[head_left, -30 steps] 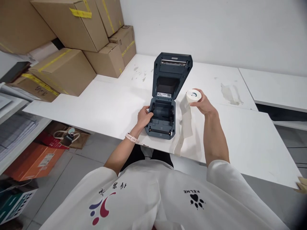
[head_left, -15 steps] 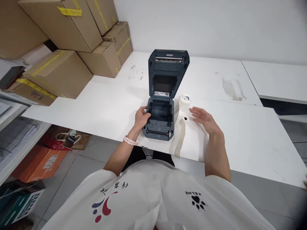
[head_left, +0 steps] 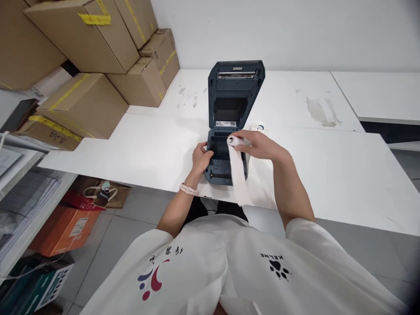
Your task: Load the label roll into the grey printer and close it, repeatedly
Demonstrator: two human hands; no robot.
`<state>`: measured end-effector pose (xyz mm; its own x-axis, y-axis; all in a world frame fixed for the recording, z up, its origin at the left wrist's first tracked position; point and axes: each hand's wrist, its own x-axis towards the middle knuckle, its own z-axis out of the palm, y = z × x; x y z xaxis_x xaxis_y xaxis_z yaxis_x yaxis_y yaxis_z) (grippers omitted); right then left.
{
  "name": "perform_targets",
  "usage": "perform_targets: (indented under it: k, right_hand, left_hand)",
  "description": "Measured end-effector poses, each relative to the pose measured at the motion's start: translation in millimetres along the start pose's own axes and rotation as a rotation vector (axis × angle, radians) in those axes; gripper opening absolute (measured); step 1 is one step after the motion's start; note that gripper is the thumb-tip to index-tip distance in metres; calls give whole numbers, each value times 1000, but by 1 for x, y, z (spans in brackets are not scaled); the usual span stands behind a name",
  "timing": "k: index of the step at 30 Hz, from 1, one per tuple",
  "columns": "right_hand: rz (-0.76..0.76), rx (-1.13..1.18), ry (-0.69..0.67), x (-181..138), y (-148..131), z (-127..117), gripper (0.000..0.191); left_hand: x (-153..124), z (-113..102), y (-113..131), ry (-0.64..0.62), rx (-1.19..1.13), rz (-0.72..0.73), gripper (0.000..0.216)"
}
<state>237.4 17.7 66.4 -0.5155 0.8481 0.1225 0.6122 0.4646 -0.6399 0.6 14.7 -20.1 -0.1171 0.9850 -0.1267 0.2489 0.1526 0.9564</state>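
A dark grey label printer [head_left: 216, 168] stands on the white table with its lid [head_left: 231, 92] raised. My left hand [head_left: 201, 157] grips the printer's left wall, the thumb reaching inside and the fingers outside. In my right hand [head_left: 257, 143], a small white paper roll [head_left: 233, 141] is held over the open printer compartment. From the roll a loose paper strip [head_left: 239, 179] hangs down across the printer's right part, past its front. Behind my right hand, a second roll [head_left: 260, 127] with a blue core ring is mostly hidden.
Cardboard boxes [head_left: 95, 103] are stacked on the table's left end, against the wall. Worn patches [head_left: 321, 111] mark the white tabletop [head_left: 328, 170]. An orange box [head_left: 65, 227] stands on the floor at the left, near a shelf [head_left: 29, 197].
My right hand has moved left from beside the rolls and taken up the small paper roll, now over the printer. My left hand stays on the printer's wall. The view has shifted slightly.
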Motion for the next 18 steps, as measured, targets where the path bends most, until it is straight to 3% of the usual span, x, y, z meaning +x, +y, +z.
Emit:
perform_targets:
  k: [4, 8, 11, 18]
  right_hand:
    - [66, -529, -174, 50, -17, 27, 40]
    - [89, -727, -220, 61, -15, 54, 37]
    - [61, -695, -146, 45, -19, 62, 37]
    - [37, -368, 228, -33, -43, 84, 35]
  left_hand:
    - [-1, 0, 2, -6, 14, -20, 50]
    - [-1, 0, 2, -7, 26, -11, 49]
    - [-3, 0, 3, -3, 23, -3, 49]
    - [-5, 0, 3, -24, -6, -17, 50]
